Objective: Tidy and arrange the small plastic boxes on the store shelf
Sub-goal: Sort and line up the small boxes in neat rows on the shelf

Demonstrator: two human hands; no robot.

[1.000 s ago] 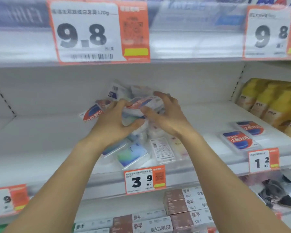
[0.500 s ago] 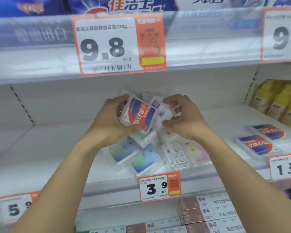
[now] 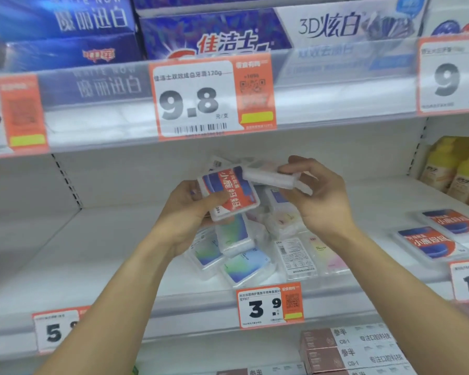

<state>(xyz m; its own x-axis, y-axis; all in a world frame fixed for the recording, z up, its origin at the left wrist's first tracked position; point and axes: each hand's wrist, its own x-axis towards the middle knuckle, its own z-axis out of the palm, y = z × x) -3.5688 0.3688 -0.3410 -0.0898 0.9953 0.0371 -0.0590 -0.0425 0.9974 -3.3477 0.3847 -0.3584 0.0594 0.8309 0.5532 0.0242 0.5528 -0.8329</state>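
Sorting comes first here: our left hand grips a red-and-blue box face up, while our right hand pinches a clear box by its edge, both held above the jumbled pile on the shelf. We judge it best to match labels, so the red-and-blue one belongs with its twins lying flat to the right. We square each box face up, edges parallel to the shelf front, before touching the pile again.

A red-and-blue box is gripped by the left hand, and a clear box is pinched by the right hand. More boxes are heaped on the shelf below.
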